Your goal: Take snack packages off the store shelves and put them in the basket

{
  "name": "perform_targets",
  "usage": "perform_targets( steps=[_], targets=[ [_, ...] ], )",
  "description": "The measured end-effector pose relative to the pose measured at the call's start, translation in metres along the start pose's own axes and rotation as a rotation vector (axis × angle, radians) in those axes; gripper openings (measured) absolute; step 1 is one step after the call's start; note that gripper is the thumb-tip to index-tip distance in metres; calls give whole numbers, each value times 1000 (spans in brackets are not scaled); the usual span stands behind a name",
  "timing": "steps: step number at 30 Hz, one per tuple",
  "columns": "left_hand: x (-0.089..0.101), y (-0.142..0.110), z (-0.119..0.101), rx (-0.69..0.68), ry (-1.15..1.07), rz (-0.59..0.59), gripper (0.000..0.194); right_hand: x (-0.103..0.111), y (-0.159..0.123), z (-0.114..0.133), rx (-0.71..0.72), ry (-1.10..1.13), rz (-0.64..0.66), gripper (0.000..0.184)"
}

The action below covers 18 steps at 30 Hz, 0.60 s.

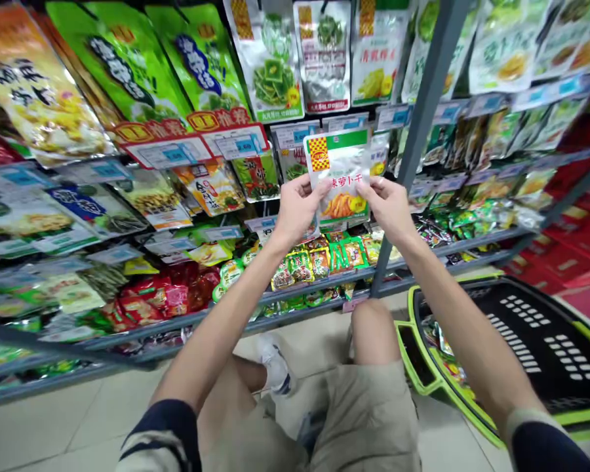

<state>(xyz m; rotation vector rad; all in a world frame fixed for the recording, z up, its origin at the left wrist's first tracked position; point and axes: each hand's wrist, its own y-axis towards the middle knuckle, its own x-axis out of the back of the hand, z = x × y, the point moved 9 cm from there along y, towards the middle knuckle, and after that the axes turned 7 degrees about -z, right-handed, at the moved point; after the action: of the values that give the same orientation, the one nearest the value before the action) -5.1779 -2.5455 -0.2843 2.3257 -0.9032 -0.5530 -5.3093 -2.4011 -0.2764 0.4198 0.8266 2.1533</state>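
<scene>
**Packet (344,160) pinched between two hands, front side showing**

The step in hand looks like a close check of the packet — it is held upright, just above the middle of the frame, before the shelves, its printed face towards the wearer. The next move, I would judge, calls for one hand to keep its grip while the other lets go, whichever way the packet travels.

The left hand (295,208) is nearly closed: its thumb lies on the packet's front near the left edge, the other fingers curled in at that side. The right hand (387,206) does much the same at the right edge, a little looser by the look of it (the fingertips behind are hidden). Neither hand appears to hold anything else.

Behind the packet run hanging bags (324,62) along the top of the frame, with a grey post (425,92) to the right of centre. At the lower right — well apart from both hands — sits a black basket (575,314) with goods inside.
</scene>
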Motion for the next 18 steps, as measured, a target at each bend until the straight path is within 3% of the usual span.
perform_targets(
  steps=[2,5,8,10,13,18],
  targets=[
    [-4,6,22,28,11,7,57,6,12,-20,-9,-9,20,50],
    [-9,11,73,139,88,-1,45,16,26,-70,-84,-51,-24,55],
    [-7,26,120,277,200,-98,43,18,50,-120,-188,-121,-63,53],
    [-6,43,138,349,208,-177,40,17,73,-139,-208,-182,-85,45],
    [-6,69,136,334,192,-275,30,14,105,-143,-168,-276,-120,37],
    [-9,78,88,27,236,-277,29,8,114,-116,11,-141,-105,41]
  ],
)
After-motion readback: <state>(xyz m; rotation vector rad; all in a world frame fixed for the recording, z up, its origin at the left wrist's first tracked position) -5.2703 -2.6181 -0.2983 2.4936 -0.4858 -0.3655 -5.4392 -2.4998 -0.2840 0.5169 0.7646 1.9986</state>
